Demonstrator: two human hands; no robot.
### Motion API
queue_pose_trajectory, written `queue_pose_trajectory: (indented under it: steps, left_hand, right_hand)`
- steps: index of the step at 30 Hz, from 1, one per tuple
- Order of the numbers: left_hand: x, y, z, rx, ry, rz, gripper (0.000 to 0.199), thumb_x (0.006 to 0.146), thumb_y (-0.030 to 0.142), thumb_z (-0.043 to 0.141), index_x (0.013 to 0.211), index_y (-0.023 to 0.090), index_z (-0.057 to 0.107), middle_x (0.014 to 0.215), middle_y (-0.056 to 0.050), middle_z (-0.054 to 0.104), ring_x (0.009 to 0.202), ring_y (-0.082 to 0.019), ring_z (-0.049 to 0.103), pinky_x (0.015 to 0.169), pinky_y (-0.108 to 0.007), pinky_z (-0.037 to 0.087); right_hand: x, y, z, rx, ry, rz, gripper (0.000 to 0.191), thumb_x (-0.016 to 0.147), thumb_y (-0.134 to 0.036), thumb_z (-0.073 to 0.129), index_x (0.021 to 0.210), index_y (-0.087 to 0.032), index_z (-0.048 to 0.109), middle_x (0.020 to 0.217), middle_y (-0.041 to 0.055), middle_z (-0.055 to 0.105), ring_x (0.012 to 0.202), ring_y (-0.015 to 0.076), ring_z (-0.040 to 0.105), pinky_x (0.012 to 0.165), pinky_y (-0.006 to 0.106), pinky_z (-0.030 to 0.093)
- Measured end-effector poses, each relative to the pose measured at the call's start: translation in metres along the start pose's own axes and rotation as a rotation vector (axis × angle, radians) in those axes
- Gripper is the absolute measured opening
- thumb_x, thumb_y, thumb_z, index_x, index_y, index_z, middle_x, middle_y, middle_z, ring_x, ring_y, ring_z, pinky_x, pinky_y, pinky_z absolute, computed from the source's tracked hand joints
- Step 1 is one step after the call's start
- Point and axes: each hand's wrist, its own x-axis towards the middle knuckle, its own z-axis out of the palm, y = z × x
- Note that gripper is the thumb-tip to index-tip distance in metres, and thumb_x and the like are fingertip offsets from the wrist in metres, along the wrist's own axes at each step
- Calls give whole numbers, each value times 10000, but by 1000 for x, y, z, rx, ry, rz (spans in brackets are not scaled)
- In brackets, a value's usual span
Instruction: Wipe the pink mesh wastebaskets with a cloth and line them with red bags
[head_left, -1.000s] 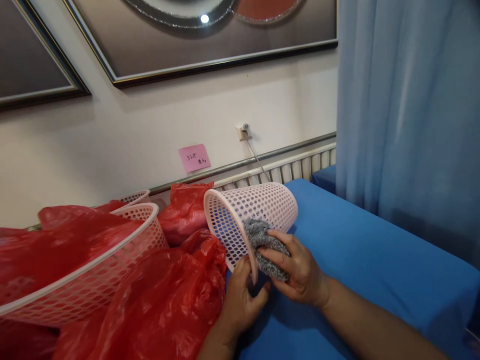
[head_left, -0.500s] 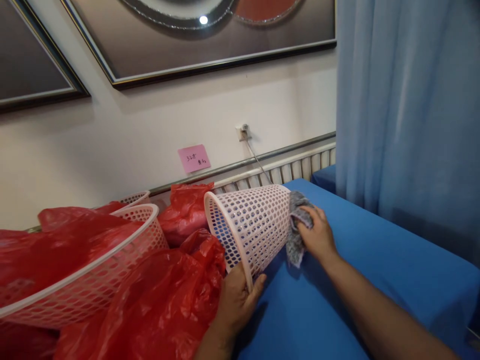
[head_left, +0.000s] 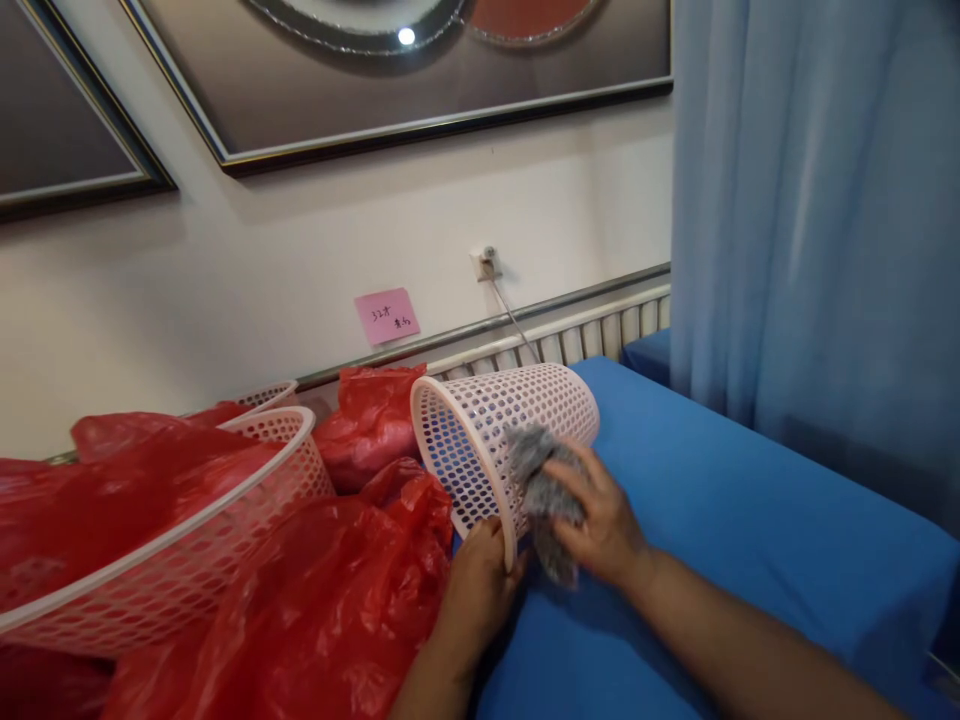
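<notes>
A pale pink perforated plastic basket (head_left: 547,400) lies on its side on a blue-covered table (head_left: 697,500), its mouth facing left. My left hand (head_left: 480,575) grips the near part of its rim, fingers inside and thumb outside. In my right hand (head_left: 600,515) is a crumpled grey cloth (head_left: 544,480), pressed against the basket's side close to the rim. The cloth's lower end hangs down and is slightly blurred.
On the left stands a larger pink basket (head_left: 247,510) with red plastic bags (head_left: 315,600) in and around it. Behind the table run a white radiator (head_left: 574,345) and a wall socket (head_left: 487,264) with a cord. A blue curtain (head_left: 810,200) hangs at the right.
My right hand has slid the cloth from the basket's base end leftward to near the rim. The basket has turned slightly, with my left hand still on its rim.
</notes>
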Motion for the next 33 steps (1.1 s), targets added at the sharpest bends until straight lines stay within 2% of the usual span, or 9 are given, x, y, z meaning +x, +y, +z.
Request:
queue_pose_trajectory:
  steps: [3, 6, 10, 14, 17, 22, 25, 29, 33]
  left_hand:
    - [1, -1, 0, 75, -35, -63, 316, 928, 370, 601, 1157, 200, 736, 1048, -131, 721, 1002, -299, 669, 939, -460, 565]
    - [2, 0, 1, 96, -89, -82, 297, 895, 325, 650, 1154, 210, 736, 1058, -121, 720, 1046, -299, 663, 980, -451, 545]
    - [1, 7, -1, 4, -89, -82, 356, 857, 348, 697, 1192, 229, 717, 1145, -124, 700, 1127, -316, 649, 1002, -465, 532]
    - [-6, 16, -9, -249, 174, 41, 482, 889, 465, 636, 1306, 224, 608, 1220, -119, 647, 1145, -306, 629, 993, -455, 529]
    - [-11, 19, -17, -345, 318, 83, 471, 923, 517, 577, 1290, 223, 588, 1145, -97, 659, 1046, -286, 648, 908, -419, 546]
    - [-12, 17, -25, -406, 260, 148, 679, 850, 688, 620, 1340, 218, 592, 1267, -124, 659, 1137, -333, 644, 960, -446, 541]
    - [-10, 17, -26, -408, 272, 114, 627, 855, 609, 679, 1329, 207, 602, 1231, -119, 695, 1107, -313, 675, 944, -423, 561]
    - [-8, 20, -26, -356, 283, 3, 289, 940, 321, 615, 1191, 186, 664, 1092, -88, 745, 948, -236, 719, 831, -337, 587]
    - [-10, 20, -22, -262, 279, 24, 174, 899, 230, 560, 1018, 175, 674, 870, -54, 715, 820, -216, 696, 725, -309, 572]
  right_hand:
    - [13, 48, -5, -193, 65, 514, 444, 826, -253, 575, 1257, -202, 666, 1421, 153, 522, 1288, 325, 583, 1120, 530, 465]
    - [20, 68, -13, -245, 97, 657, 433, 844, -293, 565, 1253, -202, 672, 1396, 150, 533, 1289, 331, 582, 1138, 546, 440]
    - [14, 30, -15, -77, 85, 182, 544, 802, -222, 596, 1345, -244, 604, 1500, 123, 448, 1380, 312, 497, 1149, 515, 438]
    - [8, -17, -11, 95, -132, -288, 609, 752, -193, 604, 1358, -244, 576, 1458, 122, 476, 1266, 289, 571, 1044, 465, 529]
    - [9, -26, -10, 149, -222, -367, 594, 722, -186, 604, 1314, -232, 598, 1365, 123, 543, 1132, 271, 633, 950, 432, 576]
    - [10, -23, -12, 164, -223, -398, 586, 722, -199, 604, 1307, -225, 589, 1353, 138, 554, 1123, 274, 641, 931, 435, 580]
    - [7, -24, -12, 154, -238, -390, 540, 745, -190, 600, 1283, -227, 606, 1356, 133, 558, 1128, 254, 637, 930, 409, 576]
    - [8, 1, -7, 144, -107, -195, 480, 754, -169, 620, 1229, -236, 639, 1397, 125, 553, 1234, 266, 602, 1018, 435, 537]
    - [18, 66, -8, -46, 237, 481, 375, 775, -277, 607, 1135, -227, 702, 1280, 121, 624, 1197, 293, 623, 1084, 507, 484]
